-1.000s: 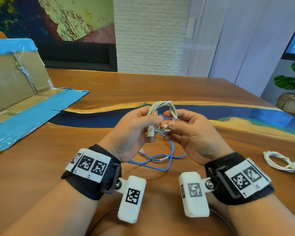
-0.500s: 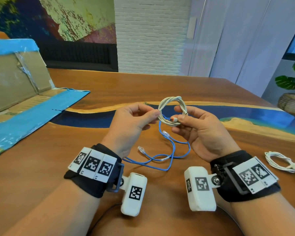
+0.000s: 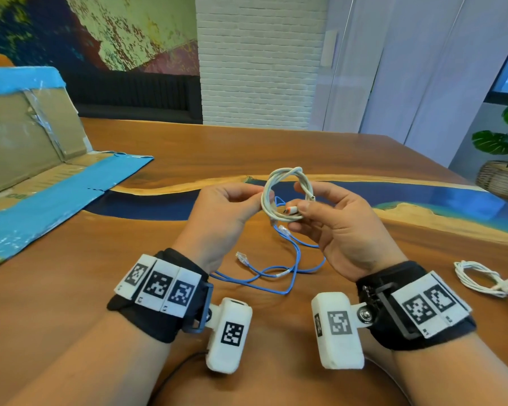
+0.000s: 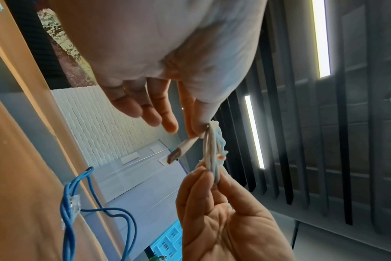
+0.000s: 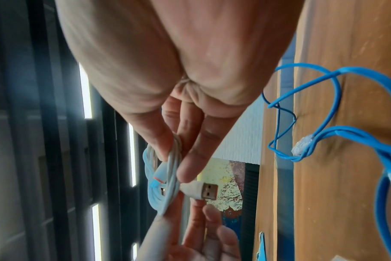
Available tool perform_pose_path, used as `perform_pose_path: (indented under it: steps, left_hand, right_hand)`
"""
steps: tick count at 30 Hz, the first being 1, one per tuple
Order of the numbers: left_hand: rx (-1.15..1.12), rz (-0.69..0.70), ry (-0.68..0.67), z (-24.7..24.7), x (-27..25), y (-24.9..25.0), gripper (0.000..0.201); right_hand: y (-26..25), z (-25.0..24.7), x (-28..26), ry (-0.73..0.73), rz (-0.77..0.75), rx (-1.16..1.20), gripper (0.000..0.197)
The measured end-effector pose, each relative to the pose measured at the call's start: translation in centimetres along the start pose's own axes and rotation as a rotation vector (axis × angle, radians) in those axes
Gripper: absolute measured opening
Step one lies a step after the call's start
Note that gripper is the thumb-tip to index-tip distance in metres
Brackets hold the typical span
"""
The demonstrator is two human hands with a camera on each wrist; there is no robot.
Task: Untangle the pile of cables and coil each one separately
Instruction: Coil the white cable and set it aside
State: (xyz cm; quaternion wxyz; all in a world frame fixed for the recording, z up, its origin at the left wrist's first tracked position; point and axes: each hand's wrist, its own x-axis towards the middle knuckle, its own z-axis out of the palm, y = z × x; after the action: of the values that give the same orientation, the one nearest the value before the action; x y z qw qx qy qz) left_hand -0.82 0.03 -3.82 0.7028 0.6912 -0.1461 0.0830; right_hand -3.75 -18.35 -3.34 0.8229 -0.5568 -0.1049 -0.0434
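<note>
A white USB cable (image 3: 286, 183) wound into a small coil is held upright above the wooden table (image 3: 71, 288). My left hand (image 3: 260, 199) pinches the coil's left side, and my right hand (image 3: 301, 202) pinches its right side near an orange-tipped plug. In the left wrist view the coil (image 4: 210, 159) runs between thumb and finger, with its USB plug (image 4: 179, 153) sticking out. The right wrist view shows the same plug (image 5: 203, 190) below my right fingertips. A loose blue network cable (image 3: 276, 273) lies on the table under my hands, with its clear plugs free.
A second white cable (image 3: 481, 278), coiled and tied, lies on the table at the right. A flattened cardboard box with blue tape (image 3: 41, 177) covers the table's left side. A potted plant (image 3: 505, 159) stands beyond the table's far right edge.
My hands have drawn apart and risen slightly. The white coil, bunched between them a second ago, now stands as a wider round loop. The blue cable has not moved.
</note>
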Motion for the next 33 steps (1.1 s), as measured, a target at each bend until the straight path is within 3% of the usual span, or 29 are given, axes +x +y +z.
perform_pose_path:
  steps: [5, 10, 16, 24, 30, 33]
  left_hand:
    - [-0.146, -0.094, -0.106, 0.1, -0.4, 0.4, 0.008]
    - [-0.237, -0.133, -0.213, 0.0, -0.7, 1.1, 0.021]
    - [-0.239, -0.081, -0.086, 0.5, -0.7, 0.5, 0.012]
    - [-0.337, -0.102, -0.111, 0.8, -0.8, 0.3, 0.018]
    - [-0.35, -0.07, -0.096, 1.6, -1.0, -0.2, 0.018]
    - [-0.361, -0.084, -0.1, 1.7, -1.0, -0.3, 0.017]
  right_hand:
    - [0.4, 0.0, 0.2, 0.052, -0.047, -0.133, 0.022]
    - [0.0, -0.4, 0.3, 0.108, -0.105, -0.223, 0.022]
    - [0.1, -0.4, 0.3, 0.041, -0.142, -0.283, 0.021]
    - [-0.2, -0.7, 0.3, 0.018, -0.115, -0.22, 0.02]
    - [-0.5, -1.4, 0.5, 0.04, -0.102, -0.332, 0.02]
    - [-0.5, -1.4, 0.5, 0.034, -0.079, -0.254, 0.018]
